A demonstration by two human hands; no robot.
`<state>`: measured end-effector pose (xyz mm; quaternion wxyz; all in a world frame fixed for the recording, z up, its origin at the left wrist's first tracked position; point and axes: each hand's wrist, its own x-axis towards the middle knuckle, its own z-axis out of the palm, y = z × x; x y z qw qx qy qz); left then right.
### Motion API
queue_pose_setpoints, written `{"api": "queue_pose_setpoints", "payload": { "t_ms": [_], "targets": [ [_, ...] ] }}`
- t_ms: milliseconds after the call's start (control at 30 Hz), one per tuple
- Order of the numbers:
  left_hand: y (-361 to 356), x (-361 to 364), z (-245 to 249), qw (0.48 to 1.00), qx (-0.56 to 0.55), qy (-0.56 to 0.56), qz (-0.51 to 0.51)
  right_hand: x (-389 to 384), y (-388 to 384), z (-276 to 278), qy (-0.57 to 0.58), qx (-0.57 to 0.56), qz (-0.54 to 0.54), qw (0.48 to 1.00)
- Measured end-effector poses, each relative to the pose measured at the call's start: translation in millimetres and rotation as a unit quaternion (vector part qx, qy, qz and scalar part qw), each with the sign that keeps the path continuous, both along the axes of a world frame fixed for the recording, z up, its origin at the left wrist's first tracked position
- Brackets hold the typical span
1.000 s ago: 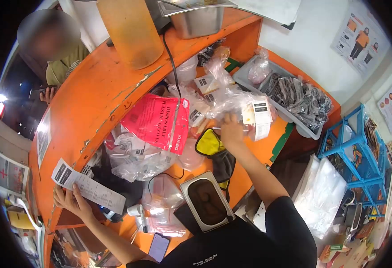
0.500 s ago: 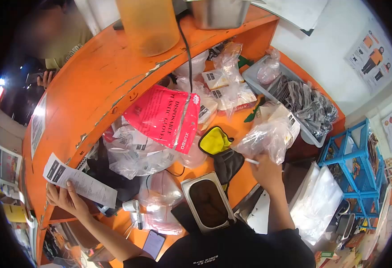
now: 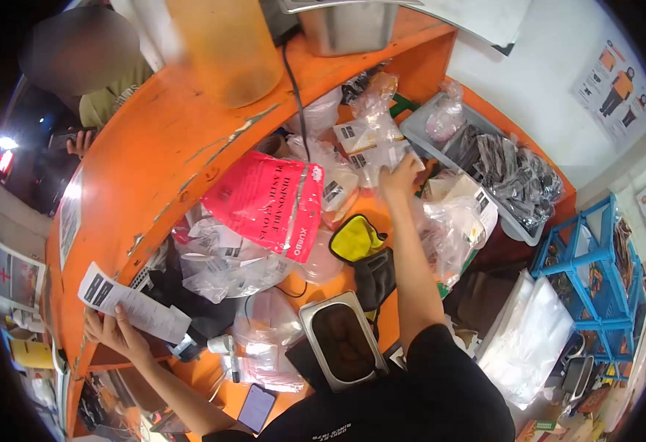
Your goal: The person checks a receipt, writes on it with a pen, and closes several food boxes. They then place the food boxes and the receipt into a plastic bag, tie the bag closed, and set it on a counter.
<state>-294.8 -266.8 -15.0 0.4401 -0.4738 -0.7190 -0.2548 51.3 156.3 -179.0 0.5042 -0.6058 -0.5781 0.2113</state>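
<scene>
My left hand (image 3: pixel 119 335) pinches a printed paper receipt (image 3: pixel 135 303) over the left end of the counter. Stretched forward, my right hand (image 3: pixel 402 177) has its fingers bent on a clear plastic bag (image 3: pixel 383 156) at the back of the orange shelf; a receipt shows on that bag. Its fingertips are partly lost in the crinkled plastic. Beside my right forearm lies another clear bag (image 3: pixel 452 228) with a receipt. A black and yellow pouch (image 3: pixel 358 239) rests left of the forearm.
A pink glove packet (image 3: pixel 271 202) lies on clear bags. Nearer are a metal pan (image 3: pixel 341 339) and a phone (image 3: pixel 257 407). At right stand a grey bin (image 3: pixel 514 232) of black-wrapped packets and blue racks (image 3: pixel 592 258). Across the raised orange ledge (image 3: pixel 190 125), a person holds a phone.
My right hand has moved forward from beside the nearer clear bag to the bag at the back. That nearer bag has shifted and settled lower. My left hand still holds the receipt.
</scene>
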Motion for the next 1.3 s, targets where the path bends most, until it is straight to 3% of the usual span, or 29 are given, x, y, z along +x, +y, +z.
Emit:
{"api": "queue_pose_setpoints", "payload": {
  "t_ms": [67,133,200,400,467,567,700,767,800,833,900,1000,1033,1067,1100,1233,1300],
  "targets": [
    [-3.5,-2.9,-2.1,1.0,0.003,-0.008,0.007,-1.3,26.2,-1.8,-0.102,-0.002,-0.041,0.994],
    [-0.9,2.1,0.5,0.999,-0.015,-0.034,0.001,1.8,54.6,-39.4,-0.2,-0.073,0.082,0.974],
    [4.0,9.9,2.9,1.0,0.004,-0.022,-0.007,4.7,63.0,-50.2,-0.226,-0.028,0.099,0.969],
    [13.7,28.4,18.2,1.0,0.013,-0.017,-0.012,10.2,50.7,23.1,-0.145,-0.052,0.006,0.988],
    [13.5,28.5,17.6,0.999,0.035,-0.025,-0.017,12.8,50.9,22.2,0.008,-0.033,-0.081,0.996],
    [12.3,32.4,21.5,0.998,0.018,-0.062,-0.015,23.3,27.3,42.2,0.03,0.024,-0.049,0.998],
    [12.6,37.1,26.9,0.997,0.036,-0.056,-0.033,27.4,-39.9,124.6,0.057,0.143,0.042,0.987],
    [12.7,42.9,31.7,0.995,0.04,-0.082,-0.038,38.8,-57.2,156.6,-0.089,0.296,-0.022,0.951],
    [8.5,44.4,35.1,0.993,0.032,-0.103,-0.04,39.7,-84.4,188.4,-0.133,0.289,-0.029,0.947],
    [6.2,45.3,38.2,0.993,0.032,-0.101,-0.05,43.7,-111.9,226.7,0.018,0.289,0.204,0.935],
    [2.5,46.0,40.2,0.992,0.039,-0.106,-0.064,21.7,-187.2,305.2,0.148,0.074,0.336,0.927],
    [3.5,44.4,39.3,0.987,0.068,-0.107,-0.098,-29.3,-198.4,320.1,0.176,0.161,0.35,0.906],
    [1.2,44.8,41.6,0.989,0.056,-0.101,-0.093,-46.0,-209.1,322.9,0.096,0.154,0.325,0.928],
    [-0.3,43.9,41.6,0.989,0.061,-0.1,-0.087,-70.5,-208.5,331.8,0.016,0.261,0.373,0.89],
    [-0.8,41.5,39.4,0.988,0.063,-0.097,-0.1,-103.1,-203.4,338.6,0.008,0.3,0.405,0.864],
    [-7.1,33.0,35.3,0.985,0.052,-0.095,-0.132,-234.0,-204.3,357.6,-0.094,0.319,0.339,0.88],
    [-7.9,30.2,33.4,0.982,0.033,-0.103,-0.152,-302.9,-186.6,347.0,0.0,0.341,0.344,0.875]
  ]
}}
